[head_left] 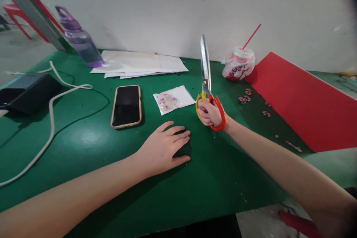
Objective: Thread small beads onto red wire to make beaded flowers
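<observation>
My right hand is wrapped round the handles of a pair of scissors, one handle yellow and the other red. The silver blades point up and look closed together. Palm down on the green table, my left hand lies with its fingers spread and holds nothing. Just beyond it is a small clear packet with pale, multicoloured bits inside. A phone with a dark screen and a tan case lies left of the packet.
White papers lie at the back beside a purple water bottle. A bagged cup with a red straw stands back right, near a large red board. At left, a white cable curves past a black box on the table.
</observation>
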`<state>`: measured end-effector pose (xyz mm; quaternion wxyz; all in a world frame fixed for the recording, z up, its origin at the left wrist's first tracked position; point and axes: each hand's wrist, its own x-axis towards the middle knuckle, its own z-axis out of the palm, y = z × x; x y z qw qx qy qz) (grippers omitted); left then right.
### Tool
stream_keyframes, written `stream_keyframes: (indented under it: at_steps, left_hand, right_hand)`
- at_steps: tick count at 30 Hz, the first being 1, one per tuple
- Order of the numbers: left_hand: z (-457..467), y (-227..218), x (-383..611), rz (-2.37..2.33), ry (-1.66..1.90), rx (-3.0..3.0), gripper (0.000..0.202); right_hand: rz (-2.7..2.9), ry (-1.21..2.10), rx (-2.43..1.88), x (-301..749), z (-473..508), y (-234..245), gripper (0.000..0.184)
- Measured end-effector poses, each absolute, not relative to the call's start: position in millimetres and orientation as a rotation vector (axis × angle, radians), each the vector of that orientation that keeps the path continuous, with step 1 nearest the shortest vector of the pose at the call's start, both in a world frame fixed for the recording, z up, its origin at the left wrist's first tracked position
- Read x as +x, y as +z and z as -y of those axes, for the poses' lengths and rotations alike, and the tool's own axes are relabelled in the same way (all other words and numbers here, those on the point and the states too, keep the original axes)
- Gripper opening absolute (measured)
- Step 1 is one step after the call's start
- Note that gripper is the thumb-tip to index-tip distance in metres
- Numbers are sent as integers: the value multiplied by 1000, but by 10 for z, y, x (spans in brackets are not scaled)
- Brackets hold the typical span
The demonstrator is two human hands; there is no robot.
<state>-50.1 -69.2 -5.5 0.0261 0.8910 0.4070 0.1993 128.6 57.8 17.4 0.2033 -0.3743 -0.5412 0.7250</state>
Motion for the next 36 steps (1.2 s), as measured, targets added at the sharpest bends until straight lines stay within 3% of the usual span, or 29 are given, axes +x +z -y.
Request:
stream_keyframes:
  at_steps: [3,16,26,36]
  left_hand:
    - [703,-51,-493,-1258,633,2761,42]
    - [772,67,-541,-1191,504,2821,31]
    - [596,205,-523,-647,376,3282,33]
    - [562,84,-315,-563,818,2717,20]
  right_hand:
    - [1480,1870,-1031,1322,-602,167,40]
    - [1511,1883,-992,1330,-574,193,31]
    - [1459,1920,-895,1376,-571,215,26]
    - [1476,1931,-917,1387,-581,226,30]
